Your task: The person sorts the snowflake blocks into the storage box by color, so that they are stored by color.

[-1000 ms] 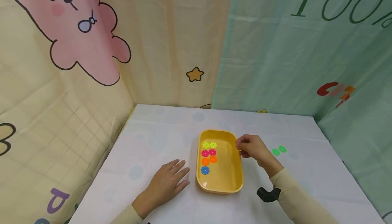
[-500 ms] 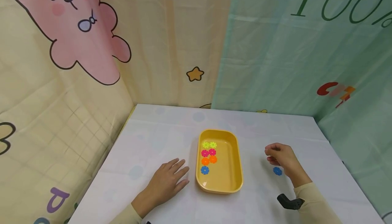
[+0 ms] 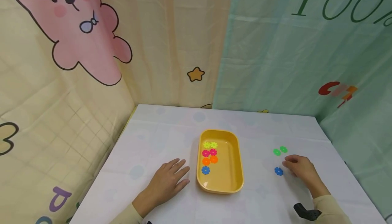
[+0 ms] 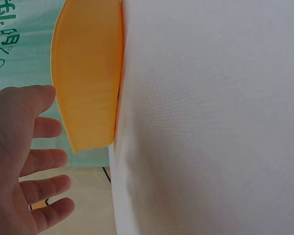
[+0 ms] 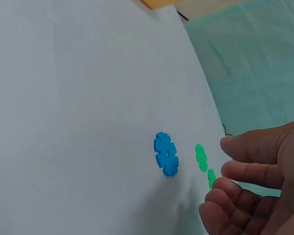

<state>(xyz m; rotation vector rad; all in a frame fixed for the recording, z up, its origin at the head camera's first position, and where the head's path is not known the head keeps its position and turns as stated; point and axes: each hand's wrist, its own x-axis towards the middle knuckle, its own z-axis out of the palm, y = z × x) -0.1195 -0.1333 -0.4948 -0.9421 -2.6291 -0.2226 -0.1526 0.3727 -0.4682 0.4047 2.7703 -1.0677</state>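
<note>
My right hand (image 3: 301, 169) hovers over the table at the right, its fingers loosely bent. In the right wrist view thumb and forefinger stand apart with nothing between them. Just left of the fingertips lies a blue flower-shaped disc (image 3: 278, 171), notched round the edge. Two green flower discs (image 3: 277, 152) lie side by side a little farther back. My left hand (image 3: 166, 181), fingers spread, is beside the left wall of a yellow tray (image 3: 228, 176). Inside the tray, along its left side, are paired yellow (image 3: 207, 144), pink (image 3: 206, 153) and orange discs (image 3: 206, 161), with one blue disc (image 3: 206, 170) nearest me.
A white cloth with pale spots covers the table (image 3: 165, 128). Printed curtains hang behind and on both sides, a cream one (image 3: 165, 47) and a green one (image 3: 269, 64). A black strap end (image 3: 306, 213) sticks out from the right sleeve.
My right hand has moved from the tray's right rim out to the right, near the loose discs. The blue disc on the table has come into sight. My left hand stays put.
</note>
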